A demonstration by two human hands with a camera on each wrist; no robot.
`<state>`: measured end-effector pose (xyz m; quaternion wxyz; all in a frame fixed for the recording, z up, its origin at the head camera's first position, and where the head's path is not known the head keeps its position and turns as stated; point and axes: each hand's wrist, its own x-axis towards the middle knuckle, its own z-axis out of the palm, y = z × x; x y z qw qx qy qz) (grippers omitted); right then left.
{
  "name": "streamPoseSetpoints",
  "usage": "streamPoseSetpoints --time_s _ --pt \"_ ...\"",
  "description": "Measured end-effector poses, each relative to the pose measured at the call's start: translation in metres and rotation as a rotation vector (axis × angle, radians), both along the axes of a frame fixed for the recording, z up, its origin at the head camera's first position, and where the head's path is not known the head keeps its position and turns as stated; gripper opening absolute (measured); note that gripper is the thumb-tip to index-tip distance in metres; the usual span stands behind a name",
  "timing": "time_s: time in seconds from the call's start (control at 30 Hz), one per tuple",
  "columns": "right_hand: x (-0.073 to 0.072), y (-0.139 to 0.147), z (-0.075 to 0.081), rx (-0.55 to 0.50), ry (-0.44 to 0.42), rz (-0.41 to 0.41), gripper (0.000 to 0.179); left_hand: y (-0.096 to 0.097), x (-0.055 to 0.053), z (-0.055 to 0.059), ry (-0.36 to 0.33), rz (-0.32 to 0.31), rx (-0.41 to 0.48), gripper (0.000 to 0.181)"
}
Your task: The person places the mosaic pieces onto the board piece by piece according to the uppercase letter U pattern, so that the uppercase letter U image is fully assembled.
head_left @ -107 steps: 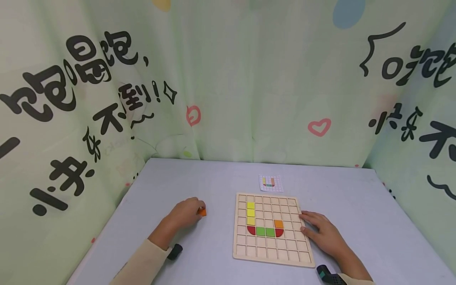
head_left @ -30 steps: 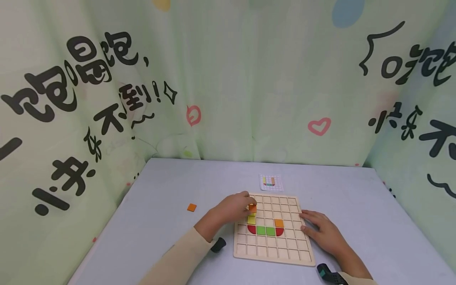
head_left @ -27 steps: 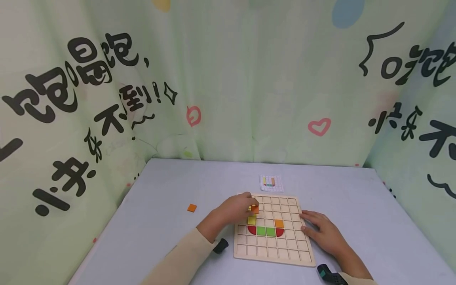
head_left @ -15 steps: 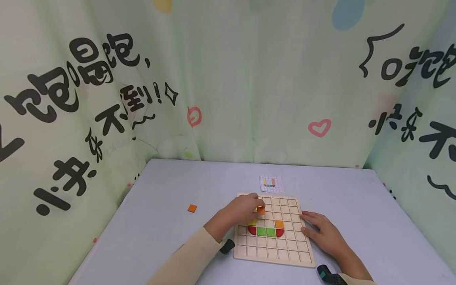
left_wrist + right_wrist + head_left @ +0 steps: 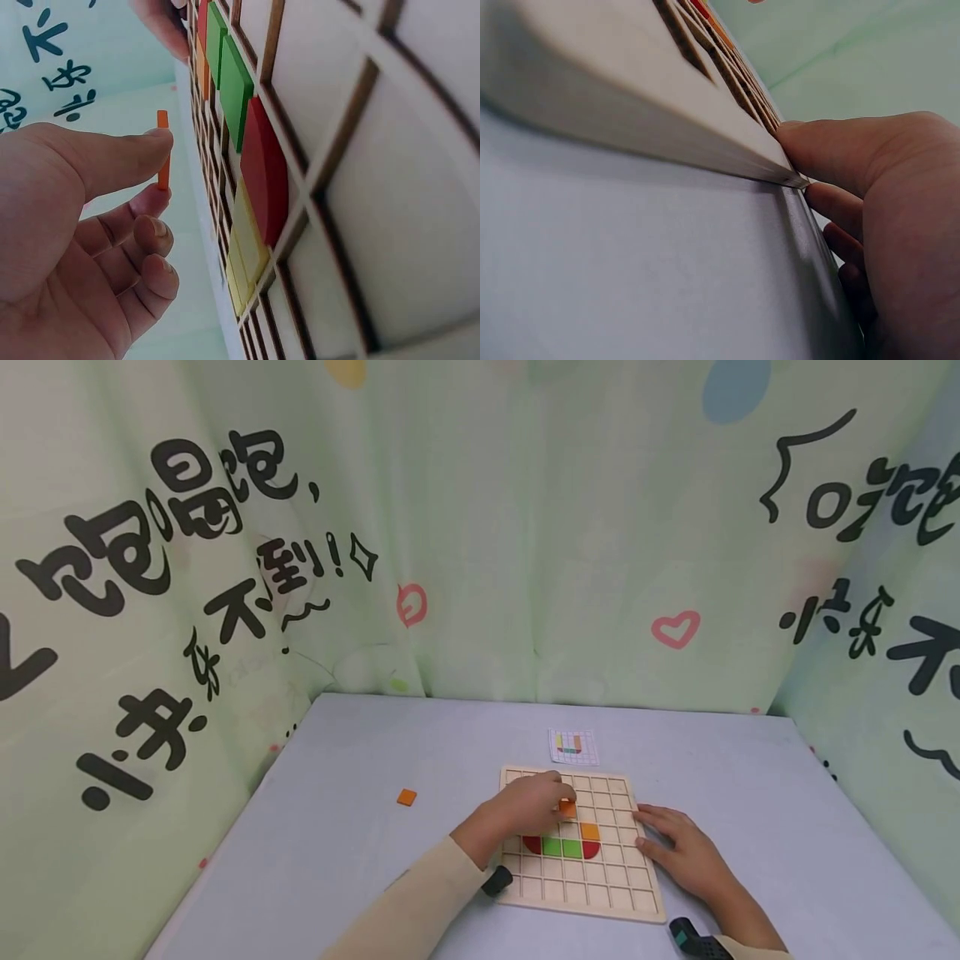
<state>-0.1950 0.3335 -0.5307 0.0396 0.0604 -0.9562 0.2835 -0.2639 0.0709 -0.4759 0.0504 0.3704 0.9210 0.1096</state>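
My left hand (image 5: pixel 531 806) is over the wooden grid board (image 5: pixel 570 889), pinching an orange square tile (image 5: pixel 567 810) between thumb and fingertip. In the left wrist view this tile (image 5: pixel 163 150) stands edge-on, apart from the board. At the board's right edge rests my right hand (image 5: pixel 684 850), thumb and fingertips against the rim; its thumb (image 5: pixel 821 146) lies at the top edge. Set in the grid are two green tiles (image 5: pixel 562 848), a rounded red tile at each end, and an orange tile (image 5: pixel 590 832) above the right red one. Yellow tiles (image 5: pixel 246 251) are hidden behind my left hand in the head view.
Another orange square tile (image 5: pixel 407 797) lies on the white table (image 5: pixel 337 743), left of the board. Behind the board lies a small card (image 5: pixel 573 747) printed with a coloured U-shaped pattern on a grid. A printed curtain (image 5: pixel 532 527) surrounds the table.
From beside two orange tiles at the left, my left hand has carried one rightward over the board, past the yellow column toward the orange tile in the grid. My right hand has stayed put.
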Motion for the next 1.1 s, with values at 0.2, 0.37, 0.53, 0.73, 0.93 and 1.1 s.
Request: streamPoseSetpoints --time_s 0.2,0.37,0.53,0.73,0.93,1.1 --pt "-0.001 0.002 -0.001 -0.003 -0.010 -0.001 0.052 0.010 -0.002 -0.006 0.001 -0.018 0.021 0.026" --pt "-0.001 0.002 0.000 0.007 -0.008 -0.003 0.051 0.018 -0.004 -0.008 0.014 -0.021 0.021 0.028" --pt "0.000 0.000 0.003 0.000 -0.014 0.002 0.052 0.024 -0.002 -0.010 -0.021 0.021 -0.005 0.029" --pt "0.001 0.000 0.002 -0.001 -0.013 0.000 0.052 0.027 0.000 -0.011 -0.022 0.027 -0.012 0.028" --pt "0.001 0.001 0.002 -0.010 -0.009 -0.001 0.051 0.031 -0.004 -0.014 -0.037 0.034 -0.007 0.027" --pt "0.001 -0.001 0.003 -0.013 -0.010 -0.003 0.051 0.033 -0.006 -0.016 -0.069 0.055 0.016 0.027"
